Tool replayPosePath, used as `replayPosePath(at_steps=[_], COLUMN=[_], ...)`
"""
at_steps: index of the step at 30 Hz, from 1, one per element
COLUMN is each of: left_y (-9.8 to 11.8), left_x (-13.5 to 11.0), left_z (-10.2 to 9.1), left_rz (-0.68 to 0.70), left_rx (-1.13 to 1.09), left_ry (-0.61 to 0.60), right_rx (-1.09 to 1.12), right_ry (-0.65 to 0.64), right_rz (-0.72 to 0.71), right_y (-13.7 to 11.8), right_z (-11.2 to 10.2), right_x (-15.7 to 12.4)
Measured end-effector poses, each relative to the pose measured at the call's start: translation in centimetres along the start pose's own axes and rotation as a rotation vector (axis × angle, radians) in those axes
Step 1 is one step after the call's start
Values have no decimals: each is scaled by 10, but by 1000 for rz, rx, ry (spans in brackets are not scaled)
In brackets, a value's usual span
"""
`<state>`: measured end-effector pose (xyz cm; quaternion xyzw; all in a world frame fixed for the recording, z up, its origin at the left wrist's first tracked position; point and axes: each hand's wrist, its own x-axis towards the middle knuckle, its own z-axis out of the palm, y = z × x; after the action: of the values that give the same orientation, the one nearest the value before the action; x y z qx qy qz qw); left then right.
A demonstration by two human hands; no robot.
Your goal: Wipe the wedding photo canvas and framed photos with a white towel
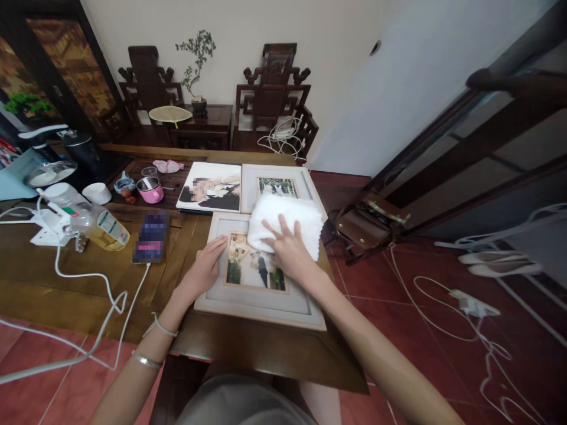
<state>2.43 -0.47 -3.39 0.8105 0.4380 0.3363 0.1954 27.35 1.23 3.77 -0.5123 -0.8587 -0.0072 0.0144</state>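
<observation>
1. While the right hand (290, 249) presses on a white cloth (286, 205), its fingers are spread out nearly flat on top.
2. The cloth lies under and just beyond those fingers, covering the upper right of the near picture frame (261, 304) and reaching onto the far frame (309, 184).
3. The left hand (204, 267) rests on the near frame's left border, its fingers extended side by side; its thumb's position cannot be told.
4. Between both hands' fingers, a framed photo (243, 268) shows a dark-suited figure.
5. Beyond the left fingers, a print (217, 184) lies beside the far frame.
6. Left of the left fingers, the desk (252, 348) carries a phone (150, 236), a bottle (104, 225) and, farther off, a pink cup (151, 193).
</observation>
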Motion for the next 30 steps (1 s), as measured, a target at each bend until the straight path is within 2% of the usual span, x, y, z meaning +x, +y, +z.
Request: replayPosePath(at_steps=[3,7,10,13,16,20,23,26,30], left_y=[1,5,8,9,9,8,6,4,3], left_x=[-1,-1,-1,-1,-1,-1,1,2,2], left_z=[2,1,0,-2,-4,-6,-6,-4,-1], left_rz=[-11,-43,-37,-36,-36,-26,-25,-28,-18], left_rx=[6,40,54,59,61,49,37,16,1], left_ry=[13,4,-8,-15,-31,-57,-53,-36,-3], right_rx=[56,258,405,477,431,222,61,-28,-19], right_ry=[-144,-397,-493,-444,-288,-8,140,143,19], right_rz=[-61,-156,-248,-289,-246,-118,18,67,-40], right_y=[-23,-51,-61,-61,-50,-14,16,30,15], right_z=[-8,-37,-55,-53,-32,-4,3,2,1], right_x=[-34,-87,-109,-108,-87,-41,-9,1,-28])
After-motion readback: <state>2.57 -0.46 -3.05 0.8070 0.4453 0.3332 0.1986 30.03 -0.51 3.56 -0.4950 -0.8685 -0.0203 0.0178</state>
